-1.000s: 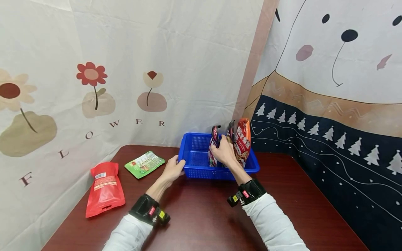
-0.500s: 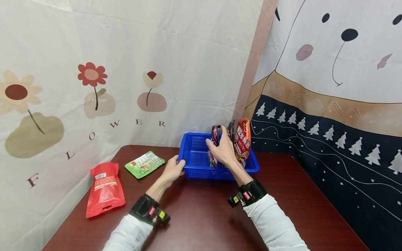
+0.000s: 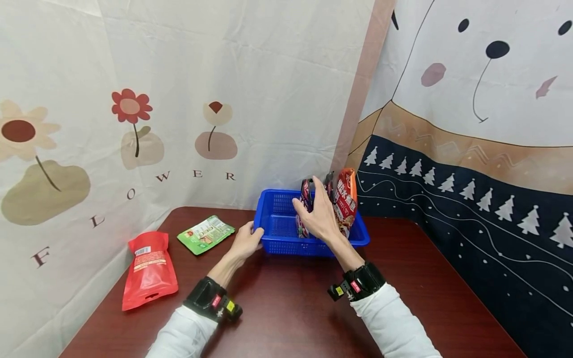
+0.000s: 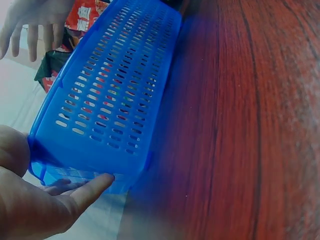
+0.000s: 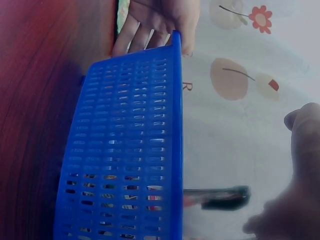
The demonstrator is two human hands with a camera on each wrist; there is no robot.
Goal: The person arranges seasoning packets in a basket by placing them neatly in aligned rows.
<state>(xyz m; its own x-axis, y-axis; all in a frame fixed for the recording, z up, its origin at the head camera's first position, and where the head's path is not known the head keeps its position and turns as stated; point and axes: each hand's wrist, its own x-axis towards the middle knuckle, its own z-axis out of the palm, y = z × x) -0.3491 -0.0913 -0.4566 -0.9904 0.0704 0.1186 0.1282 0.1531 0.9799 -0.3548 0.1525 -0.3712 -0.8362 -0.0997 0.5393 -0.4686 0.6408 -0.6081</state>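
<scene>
A blue perforated basket (image 3: 309, 247) stands at the back of the table. At its left end my left hand (image 3: 246, 240) grips the rim, thumb over the edge and fingers outside the wall, as the left wrist view (image 4: 90, 145) of the basket wall also shows. My right hand (image 3: 319, 215) is over the basket, fingers extended and thumb spread, holding nothing. Beside its thumb a dark purple snack bag (image 3: 306, 191) stands upright in the basket. Behind the right hand are another dark bag (image 3: 329, 184), mostly hidden, and a red-orange snack bag (image 3: 345, 203), both upright.
A green pouch (image 3: 206, 235) lies flat on the table, left of the basket. Nearer the left edge lies a larger red pouch (image 3: 149, 273). The dark red-brown table (image 3: 286, 308) meets printed cloth walls (image 3: 268, 99) at the back and sides.
My right hand has let go of the dark purple bag; its thumb and fingers have spread apart and risen slightly. The left hand keeps its grip on the basket.
</scene>
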